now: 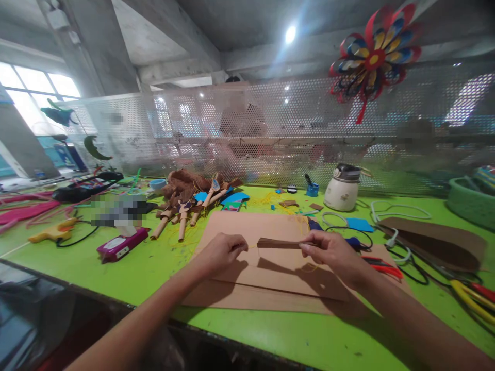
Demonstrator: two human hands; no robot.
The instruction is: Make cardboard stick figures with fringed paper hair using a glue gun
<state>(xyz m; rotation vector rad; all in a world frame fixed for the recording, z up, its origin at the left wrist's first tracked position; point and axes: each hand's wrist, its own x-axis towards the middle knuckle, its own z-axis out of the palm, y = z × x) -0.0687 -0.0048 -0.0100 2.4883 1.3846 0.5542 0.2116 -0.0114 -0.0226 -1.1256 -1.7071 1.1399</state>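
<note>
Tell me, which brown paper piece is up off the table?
The folded brown strip, pinched in the right hand. The big brown sheet under it and the dark brown piece lie flat.

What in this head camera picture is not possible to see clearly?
- Head view: the thread end at the left hand is hidden inside the pinching fingers.
- Head view: the far end of the folded brown strip is covered by the right hand.
- Head view: the thing beside the pink box is blurred out.
- Head view: the green basket is cut by the right edge.
</note>
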